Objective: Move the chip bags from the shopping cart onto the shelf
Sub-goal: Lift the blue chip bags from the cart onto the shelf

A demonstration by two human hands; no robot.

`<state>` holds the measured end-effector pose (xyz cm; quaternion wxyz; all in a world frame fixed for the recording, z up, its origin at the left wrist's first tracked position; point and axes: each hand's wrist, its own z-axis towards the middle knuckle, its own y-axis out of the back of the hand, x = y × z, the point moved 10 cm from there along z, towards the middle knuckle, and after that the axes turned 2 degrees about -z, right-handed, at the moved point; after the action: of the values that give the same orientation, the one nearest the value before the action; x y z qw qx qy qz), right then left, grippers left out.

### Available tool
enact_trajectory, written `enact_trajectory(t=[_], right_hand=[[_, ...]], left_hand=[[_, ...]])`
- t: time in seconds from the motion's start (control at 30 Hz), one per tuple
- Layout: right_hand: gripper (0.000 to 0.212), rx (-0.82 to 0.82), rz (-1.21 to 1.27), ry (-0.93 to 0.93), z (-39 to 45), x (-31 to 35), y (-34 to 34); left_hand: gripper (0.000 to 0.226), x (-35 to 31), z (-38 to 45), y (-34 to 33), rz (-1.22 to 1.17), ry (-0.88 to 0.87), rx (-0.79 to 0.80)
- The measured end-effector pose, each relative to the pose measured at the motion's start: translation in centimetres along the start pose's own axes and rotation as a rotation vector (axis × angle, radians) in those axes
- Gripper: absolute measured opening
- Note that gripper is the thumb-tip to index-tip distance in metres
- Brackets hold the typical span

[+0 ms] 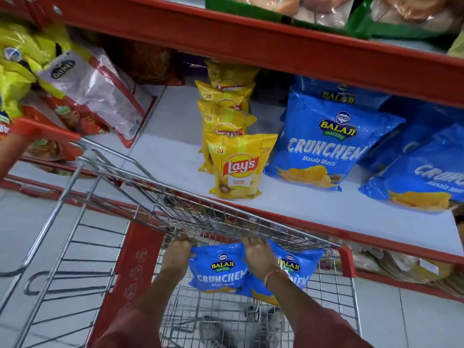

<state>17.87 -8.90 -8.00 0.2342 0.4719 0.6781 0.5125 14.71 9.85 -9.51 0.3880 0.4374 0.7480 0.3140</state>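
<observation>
Two blue Balaji Crunchem chip bags lie inside the wire shopping cart (347,259). My left hand (178,252) grips the left edge of the left blue bag (218,271). My right hand (257,256) rests on top between the two bags, its fingers over the right blue bag (298,266), whose lower part is hidden by my forearm. Above the cart, the white shelf (288,214) carries more blue Crunchem bags (326,144) and a row of yellow Lay's bags (237,167).
A red-edged upper shelf (276,51) overhangs the white shelf closely. Red, white and yellow snack packs (93,96) fill the shelf's left side. The cart's wire front flap (150,187) rises between the basket and the shelf. A lower shelf with packets (401,267) sits right of the cart.
</observation>
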Motion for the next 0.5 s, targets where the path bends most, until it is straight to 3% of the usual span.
enact_trajectory(t=[0.17,0.4,0.5], right_hand=[[0.021,0.034,0.137,-0.172,-2.5,-1.3,0.0],[0.011,-0.202,0.067,-0.055,-7.9,-0.8,5.8],[0.025,-0.343,0.091,-0.052,-10.9,-1.2,10.1]], left_hand=[[0.005,-0.3,-3.6,0.0,-0.192,-0.071,-0.080],[0.004,-3.2,-11.2,5.8,-0.202,-0.212,-0.355],[0.011,-6.1,-14.3,9.9,-0.153,-0.328,-0.469]])
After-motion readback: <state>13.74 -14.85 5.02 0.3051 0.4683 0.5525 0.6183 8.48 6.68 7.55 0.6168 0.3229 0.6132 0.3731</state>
